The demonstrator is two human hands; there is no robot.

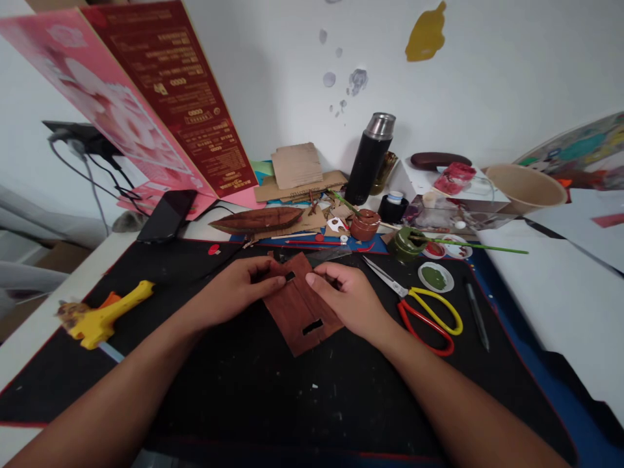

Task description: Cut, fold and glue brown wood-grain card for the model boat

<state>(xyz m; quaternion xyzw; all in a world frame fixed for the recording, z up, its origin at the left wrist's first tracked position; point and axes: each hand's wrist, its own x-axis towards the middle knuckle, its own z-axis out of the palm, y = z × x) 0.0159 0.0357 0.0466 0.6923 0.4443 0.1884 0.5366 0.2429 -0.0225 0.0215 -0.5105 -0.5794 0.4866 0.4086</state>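
Between my hands is a reddish-brown painted piece of cardboard (303,304) with two small rectangular cut-outs and a crease along its middle. My left hand (244,286) grips its upper left edge, thumb on top near one cut-out. On the upper right edge, my right hand (348,296) pinches it with the thumb on top; the fingers behind are partly hidden. Scissors (409,302) with one red and one yellow handle lie open just right of my right hand. Beyond the hands rests a brown boat-shaped piece (256,221).
A yellow glue gun (104,315) lies on the black mat (234,403) at left, near a phone (168,216). Behind stand a black thermos (369,159), a brown paint jar (364,226) and a green paint jar (407,244). A pen (476,315) lies at right.
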